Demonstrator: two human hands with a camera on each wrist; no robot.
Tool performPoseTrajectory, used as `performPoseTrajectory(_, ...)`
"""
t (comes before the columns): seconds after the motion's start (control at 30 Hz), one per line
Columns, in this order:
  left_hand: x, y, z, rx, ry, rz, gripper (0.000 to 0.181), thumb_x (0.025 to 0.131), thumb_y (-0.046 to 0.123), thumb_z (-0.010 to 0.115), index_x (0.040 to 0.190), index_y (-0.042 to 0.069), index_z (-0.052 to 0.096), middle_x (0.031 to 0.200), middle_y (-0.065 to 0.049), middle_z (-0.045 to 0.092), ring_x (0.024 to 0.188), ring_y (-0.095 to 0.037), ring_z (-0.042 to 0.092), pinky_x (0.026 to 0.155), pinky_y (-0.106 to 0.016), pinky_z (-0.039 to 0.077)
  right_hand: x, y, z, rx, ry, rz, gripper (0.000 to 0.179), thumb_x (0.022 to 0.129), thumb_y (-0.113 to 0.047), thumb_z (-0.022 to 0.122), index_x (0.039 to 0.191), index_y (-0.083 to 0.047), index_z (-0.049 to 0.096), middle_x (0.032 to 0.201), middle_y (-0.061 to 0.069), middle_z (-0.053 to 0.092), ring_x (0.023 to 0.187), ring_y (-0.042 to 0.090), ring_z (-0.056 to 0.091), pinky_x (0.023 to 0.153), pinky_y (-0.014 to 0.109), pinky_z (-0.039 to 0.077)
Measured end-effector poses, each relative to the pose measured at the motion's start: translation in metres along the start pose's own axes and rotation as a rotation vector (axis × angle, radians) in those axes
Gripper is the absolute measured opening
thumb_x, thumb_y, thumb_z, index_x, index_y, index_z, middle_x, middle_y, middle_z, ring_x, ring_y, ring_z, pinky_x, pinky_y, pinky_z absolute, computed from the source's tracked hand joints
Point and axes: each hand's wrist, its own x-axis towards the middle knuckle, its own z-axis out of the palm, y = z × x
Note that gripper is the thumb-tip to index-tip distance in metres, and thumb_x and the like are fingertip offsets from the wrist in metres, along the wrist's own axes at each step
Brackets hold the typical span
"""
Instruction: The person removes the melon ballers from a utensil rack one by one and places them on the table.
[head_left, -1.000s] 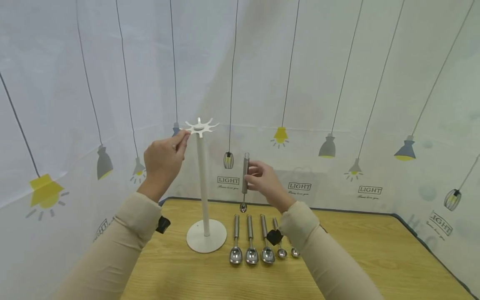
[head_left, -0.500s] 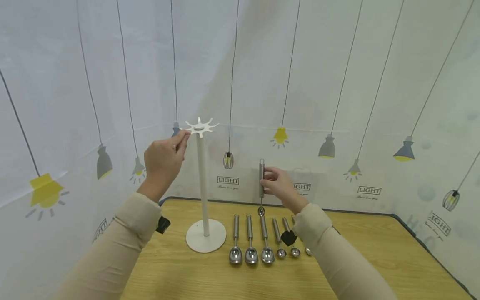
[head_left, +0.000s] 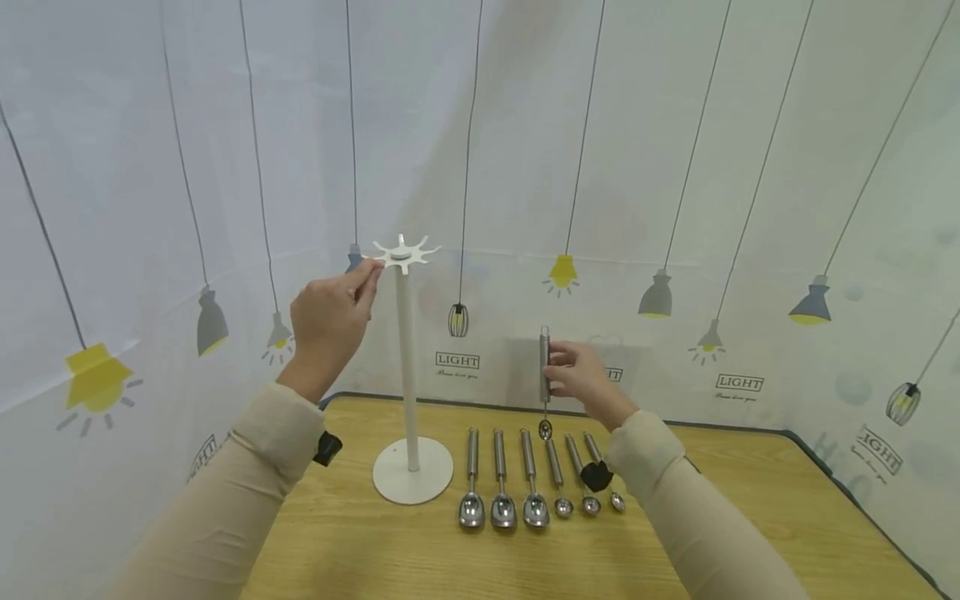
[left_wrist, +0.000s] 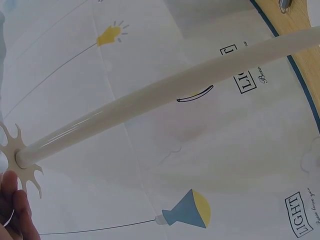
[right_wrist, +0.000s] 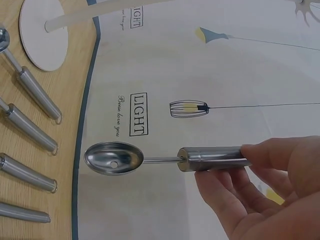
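Observation:
My left hand pinches one prong of the star-shaped top of a white hanging stand; its fingertips touch that top in the left wrist view. Thumb and fingers of my right hand grip the steel handle of a melon baller. Its small oval bowl has a hole and hangs downward, above the row of tools. The melon baller is apart from the stand, to its right. Nothing hangs from the stand's prongs.
On the wooden table lie several steel scoops in a row: larger ice cream scoops at left, smaller ballers at right. The round stand base is left of them. A lamp-printed white sheet closes off the back.
My right hand has moved right and slightly down with the melon baller, away from the stand. The left hand keeps its place on the prong.

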Motion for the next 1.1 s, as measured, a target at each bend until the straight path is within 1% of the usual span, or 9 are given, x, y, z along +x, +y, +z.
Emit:
performPoseTrajectory(0.17, 0.000, 0.000, 0.000, 0.001, -0.006, 0.002, 0.027, 0.103, 0.024, 0.063, 0.121, 0.007, 0.074, 0.056, -0.007, 0.063, 0.040, -0.019, 0.047, 0.039, -0.033, 0.026, 0.002, 0.012, -0.012, -0.001, -0.010, 0.022, 0.051, 0.102, -0.002, 0.057, 0.151, -0.001, 0.044, 0.138, 0.029, 0.052, 0.117, 0.040, 0.059, 0.093, 0.049, 0.054)
performPoseTrajectory(0.33, 0.000, 0.000, 0.001, 0.008, -0.010, 0.006, 0.028, 0.103, 0.026, 0.063, 0.120, 0.007, 0.075, 0.057, -0.010, 0.062, 0.041, -0.017, 0.038, 0.040, -0.033, 0.026, 0.002, 0.029, -0.029, 0.024, -0.022, 0.055, 0.054, 0.104, -0.005, 0.056, 0.154, 0.001, 0.037, 0.145, 0.031, 0.046, 0.123, 0.043, 0.056, 0.096, 0.051, 0.052)
performPoseTrajectory(0.4, -0.001, 0.000, 0.002, 0.008, -0.014, 0.009, 0.028, 0.103, 0.026, 0.064, 0.120, 0.007, 0.075, 0.057, -0.011, 0.062, 0.042, -0.017, 0.034, 0.040, -0.032, 0.025, 0.001, 0.034, -0.037, 0.040, -0.033, 0.076, 0.056, 0.104, -0.006, 0.054, 0.155, 0.002, 0.033, 0.149, 0.031, 0.041, 0.126, 0.044, 0.053, 0.098, 0.052, 0.051)
performPoseTrajectory(0.6, 0.000, -0.001, 0.003, 0.009, -0.011, 0.006, 0.028, 0.103, 0.025, 0.064, 0.120, 0.006, 0.074, 0.062, -0.012, 0.066, 0.042, -0.017, 0.035, 0.041, -0.033, 0.026, -0.002, 0.045, -0.055, 0.044, -0.052, 0.112, 0.059, 0.105, -0.009, 0.054, 0.157, 0.003, 0.027, 0.153, 0.032, 0.035, 0.127, 0.043, 0.051, 0.103, 0.055, 0.046)
performPoseTrajectory(0.77, 0.001, -0.001, 0.003, 0.006, -0.001, 0.014, 0.028, 0.103, 0.025, 0.064, 0.121, 0.006, 0.074, 0.063, -0.012, 0.067, 0.041, -0.017, 0.035, 0.041, -0.033, 0.026, -0.004, 0.051, -0.066, 0.009, -0.052, 0.119, 0.060, 0.105, -0.010, 0.053, 0.157, 0.004, 0.026, 0.152, 0.032, 0.037, 0.126, 0.041, 0.052, 0.103, 0.053, 0.047)
performPoseTrajectory(0.93, 0.001, -0.002, 0.003, 0.013, 0.021, 0.029, 0.027, 0.102, 0.024, 0.065, 0.120, 0.006, 0.074, 0.061, -0.012, 0.065, 0.041, -0.016, 0.033, 0.041, -0.032, 0.025, -0.005, 0.057, -0.076, -0.046, -0.031, 0.140, 0.059, 0.106, -0.012, 0.053, 0.157, 0.004, 0.028, 0.150, 0.032, 0.039, 0.120, 0.037, 0.057, 0.098, 0.048, 0.051)
performPoseTrajectory(1.0, 0.001, -0.002, 0.004, 0.015, 0.025, 0.033, 0.027, 0.102, 0.023, 0.065, 0.120, 0.006, 0.075, 0.061, -0.012, 0.065, 0.042, -0.016, 0.033, 0.041, -0.032, 0.025, -0.005, 0.061, -0.080, -0.047, -0.023, 0.157, 0.057, 0.105, -0.011, 0.052, 0.156, 0.004, 0.030, 0.149, 0.032, 0.041, 0.119, 0.036, 0.058, 0.096, 0.048, 0.052)
performPoseTrajectory(1.1, 0.001, -0.001, 0.003, 0.012, 0.028, 0.031, 0.027, 0.102, 0.024, 0.065, 0.119, 0.007, 0.075, 0.061, -0.012, 0.065, 0.042, -0.017, 0.033, 0.041, -0.033, 0.024, -0.006, 0.068, -0.085, -0.058, -0.020, 0.182, 0.056, 0.106, -0.009, 0.052, 0.156, 0.005, 0.030, 0.148, 0.033, 0.042, 0.118, 0.036, 0.058, 0.098, 0.051, 0.051)
